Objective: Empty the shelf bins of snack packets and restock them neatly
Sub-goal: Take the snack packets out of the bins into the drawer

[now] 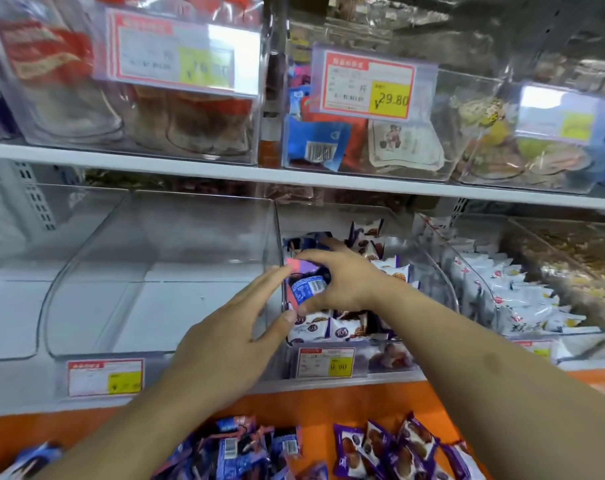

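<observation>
On the white shelf [190,164], clear plastic bin [429,271]: right hand [342,282] grips glossy packets [308,287], left hand [232,337] spread flat.

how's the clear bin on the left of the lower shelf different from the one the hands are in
The left clear plastic bin holds no packets; the middle clear plastic bin holds purple-and-white snack packets. The left bin's price tag is mostly blank; the middle bin's reads 9.90. Only the middle bin has hands at it: the right hand grips blue-and-pink packets, the left hand beside. Both are transparent with curved fronts.
</observation>
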`<move>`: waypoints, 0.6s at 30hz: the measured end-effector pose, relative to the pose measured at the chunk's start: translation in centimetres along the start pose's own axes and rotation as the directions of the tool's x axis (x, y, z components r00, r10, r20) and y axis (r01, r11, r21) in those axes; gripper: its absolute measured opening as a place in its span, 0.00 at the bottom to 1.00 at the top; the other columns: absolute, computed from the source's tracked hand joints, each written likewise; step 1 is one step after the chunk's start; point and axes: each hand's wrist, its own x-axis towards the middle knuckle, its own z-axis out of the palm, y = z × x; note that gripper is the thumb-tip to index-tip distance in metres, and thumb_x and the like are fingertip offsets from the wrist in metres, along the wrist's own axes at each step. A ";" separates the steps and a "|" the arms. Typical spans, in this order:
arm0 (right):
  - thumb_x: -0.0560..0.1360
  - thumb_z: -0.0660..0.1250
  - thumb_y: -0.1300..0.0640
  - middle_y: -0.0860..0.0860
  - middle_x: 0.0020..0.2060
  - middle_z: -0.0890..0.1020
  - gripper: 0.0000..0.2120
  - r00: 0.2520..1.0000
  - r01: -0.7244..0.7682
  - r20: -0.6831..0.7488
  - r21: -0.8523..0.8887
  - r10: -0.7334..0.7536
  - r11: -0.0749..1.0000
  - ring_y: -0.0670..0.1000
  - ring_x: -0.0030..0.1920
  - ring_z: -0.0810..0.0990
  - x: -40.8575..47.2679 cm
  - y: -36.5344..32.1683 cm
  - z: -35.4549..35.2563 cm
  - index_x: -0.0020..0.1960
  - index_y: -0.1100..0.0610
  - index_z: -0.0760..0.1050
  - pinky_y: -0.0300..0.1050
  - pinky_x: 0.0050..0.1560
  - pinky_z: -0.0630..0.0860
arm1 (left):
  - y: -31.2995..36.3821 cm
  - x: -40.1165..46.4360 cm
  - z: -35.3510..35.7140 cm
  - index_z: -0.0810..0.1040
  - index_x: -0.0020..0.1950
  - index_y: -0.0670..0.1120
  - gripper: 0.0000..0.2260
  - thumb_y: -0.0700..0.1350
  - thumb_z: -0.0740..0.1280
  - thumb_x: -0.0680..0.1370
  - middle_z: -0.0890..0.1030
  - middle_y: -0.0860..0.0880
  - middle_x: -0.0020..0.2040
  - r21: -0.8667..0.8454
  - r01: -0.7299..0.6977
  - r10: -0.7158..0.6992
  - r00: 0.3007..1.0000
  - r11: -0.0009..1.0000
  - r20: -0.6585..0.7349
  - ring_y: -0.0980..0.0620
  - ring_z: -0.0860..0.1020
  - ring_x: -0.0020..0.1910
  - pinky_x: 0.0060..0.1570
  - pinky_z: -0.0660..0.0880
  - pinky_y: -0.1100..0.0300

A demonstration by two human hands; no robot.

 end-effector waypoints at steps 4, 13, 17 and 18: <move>0.56 0.87 0.40 0.43 0.60 0.80 0.45 0.990 0.052 -0.136 0.066 -0.042 0.996 0.49 0.57 0.80 0.3 0.0 0.6 0.71 0.41 0.76 0.48 0.59 0.80 | 0.1 -0.1 0.0 0.43 0.73 0.83 0.25 0.70 0.53 0.80 0.62 0.71 0.78 0.001 0.011 -0.011 1.000 1.000 -0.027 0.62 0.70 0.74 0.64 0.75 0.50; 0.72 0.80 0.59 0.43 0.57 0.80 0.18 0.938 0.138 -0.342 0.200 -0.063 0.970 0.44 0.57 0.78 -3.7 -0.5 -0.4 0.56 0.44 0.81 0.40 0.57 0.73 | 0.5 -0.4 0.0 0.44 0.74 0.81 0.26 0.69 0.54 0.81 0.65 0.70 0.77 0.037 0.045 -0.044 0.998 0.998 -0.036 0.62 0.73 0.71 0.61 0.77 0.51; 0.74 0.78 0.61 0.37 0.52 0.82 0.16 0.924 0.127 -0.380 0.395 0.036 0.910 0.35 0.45 0.80 -6.4 -0.9 -1.0 0.55 0.43 0.82 0.32 0.47 0.74 | 0.5 -0.3 -0.3 0.46 0.74 0.81 0.26 0.67 0.58 0.81 0.64 0.69 0.78 -0.006 0.076 -0.076 0.997 0.997 0.004 0.61 0.72 0.71 0.62 0.78 0.50; 0.74 0.77 0.62 0.37 0.50 0.82 0.16 0.919 0.146 -0.391 0.458 0.050 0.877 0.35 0.44 0.81 -7.4 -1.2 -1.3 0.54 0.43 0.82 0.32 0.44 0.75 | 0.5 -0.3 -0.5 0.48 0.74 0.81 0.27 0.65 0.60 0.81 0.62 0.69 0.78 -0.042 0.082 -0.081 0.997 0.996 0.019 0.61 0.71 0.72 0.64 0.77 0.50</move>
